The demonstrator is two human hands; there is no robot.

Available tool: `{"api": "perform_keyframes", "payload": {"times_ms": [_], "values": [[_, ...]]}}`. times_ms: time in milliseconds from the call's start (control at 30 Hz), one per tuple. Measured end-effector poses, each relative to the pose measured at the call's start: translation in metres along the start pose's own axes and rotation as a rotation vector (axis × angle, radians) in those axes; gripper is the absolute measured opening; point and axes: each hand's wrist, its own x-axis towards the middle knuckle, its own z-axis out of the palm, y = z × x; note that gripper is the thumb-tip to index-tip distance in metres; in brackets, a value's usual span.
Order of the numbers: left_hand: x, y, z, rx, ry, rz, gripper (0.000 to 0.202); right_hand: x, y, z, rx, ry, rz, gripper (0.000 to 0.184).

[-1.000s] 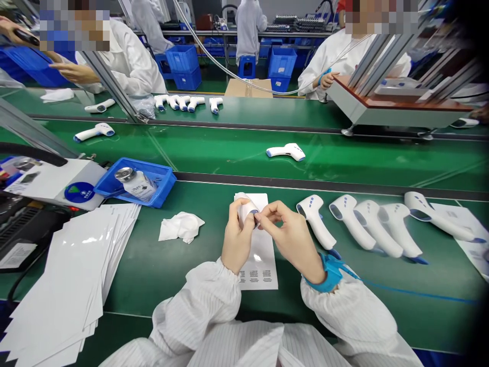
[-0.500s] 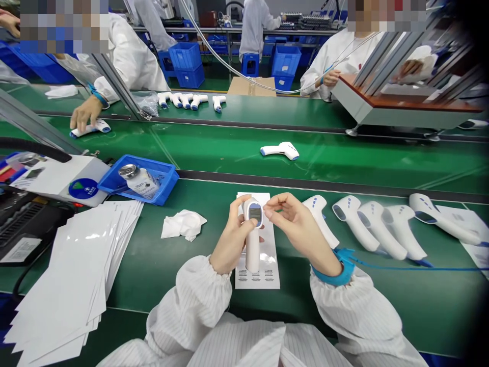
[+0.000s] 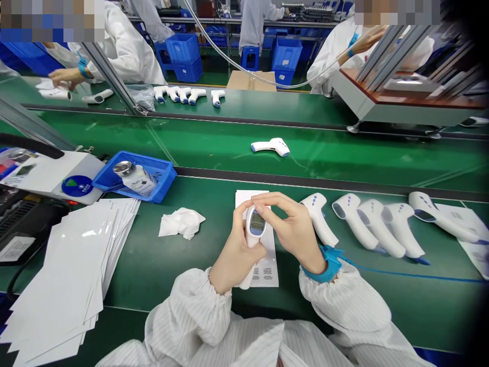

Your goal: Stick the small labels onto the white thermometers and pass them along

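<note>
White IR thermometer (image 3: 253, 238) sits in my L grip (image 3: 237, 250), clenched round the handle, display (image 3: 257, 222) tilted up at the cam. R grip (image 3: 294, 229) arches over the thermometer's head, fingertips (image 3: 265, 198) right at its top edge; can't tell if it's clenched or just resting there. The unit is over a printed leaflet (image 3: 265, 275) on the green belt surface (image 3: 153, 265), handle end crossing the leaflet's L edge; can't tell if they touch. Blue wrist strap (image 3: 326, 265) on my R wrist, cord (image 3: 401, 272) running off to the R. Just R of the R grip, 5 more thermometers (image 3: 353, 220) lie in a row. To the L: crumpled white cloth (image 3: 182, 223), stack of white sheets (image 3: 64, 275), blue tray (image 3: 164, 176) holding 1 bottle (image 3: 135, 179).
</note>
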Motion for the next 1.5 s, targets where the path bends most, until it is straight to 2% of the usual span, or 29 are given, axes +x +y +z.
{"api": "perform_keyframes", "payload": {"times_ms": [100,200,300,400,533,600,700,733,767,833,900,933,967,1033,1067,1167,1233,1300,1367,1433,1500], "values": [[0.001,-0.001,0.0,-0.002,0.033,0.025,0.076,-0.003,0.0,0.004,0.105,-0.045,0.101,0.009],[0.003,-0.002,0.0,-0.035,0.067,0.038,0.075,-0.009,0.0,0.004,0.158,-0.178,0.159,0.031],[0.003,-0.001,-0.001,-0.055,0.072,0.053,0.077,-0.01,0.0,-0.001,0.163,-0.301,0.149,0.043],[0.003,0.0,-0.002,-0.058,0.039,0.029,0.078,-0.005,0.0,-0.008,0.149,-0.343,0.116,0.042],[0.003,-0.002,-0.003,-0.046,-0.037,-0.032,0.081,0.004,0.002,-0.01,0.066,-0.254,0.084,0.021],[0.003,-0.004,-0.004,-0.045,-0.026,-0.032,0.081,0.005,0.005,-0.006,0.064,-0.161,0.089,0.016],[0.007,-0.006,-0.005,-0.059,0.081,0.036,0.078,-0.002,0.011,0.003,0.132,0.075,0.17,0.017],[0.009,-0.006,-0.005,-0.075,0.138,0.076,0.077,-0.007,0.013,0.007,0.151,0.125,0.217,0.018],[0.012,-0.006,-0.006,-0.101,0.196,0.118,0.076,-0.012,0.015,0.011,0.169,0.115,0.271,0.02],[0.02,-0.005,-0.007,-0.162,0.262,0.169,0.071,-0.022,0.02,0.019,0.206,-0.102,0.359,0.029],[0.027,-0.005,-0.009,-0.184,0.22,0.16,0.067,-0.023,0.031,0.022,0.192,-0.347,0.378,0.034],[0.03,-0.005,-0.01,-0.16,0.177,0.143,0.068,-0.018,0.039,0.02,0.137,-0.393,0.373,0.033],[0.031,-0.006,-0.012,-0.113,0.141,0.13,0.071,-0.008,0.048,0.016,0.024,-0.374,0.381,0.03],[0.03,-0.01,-0.019,0.018,0.12,0.115,0.074,0.027,0.071,0.0,-0.305,-0.215,0.431,0.029],[0.028,-0.013,-0.024,0.079,0.133,0.105,0.071,0.049,0.083,-0.011,-0.536,-0.136,0.501,0.031],[0.023,-0.027,-0.043,0.162,0.168,0.012,0.046,0.12,0.107,-0.041,-0.764,0.013,0.513,0.038],[0.023,-0.037,-0.052,0.167,0.205,0.002,0.039,0.16,0.115,-0.047,-0.829,0.06,0.48,0.043],[0.027,-0.048,-0.055,0.159,0.237,0.047,0.036,0.19,0.119,-0.036,-0.844,0.039,0.454,0.043],[0.032,-0.058,-0.053,0.159,0.251,0.099,0.033,0.21,0.123,-0.013,-0.822,-0.018,0.439,0.039],[0.038,-0.066,-0.053,0.153,0.267,0.134,0.031,0.224,0.125,0.012,-0.795,-0.055,0.431,0.036],[0.043,-0.07,-0.06,0.113,0.31,0.173,0.032,0.231,0.125,0.03,-0.763,-0.078,0.418,0.035]]}}
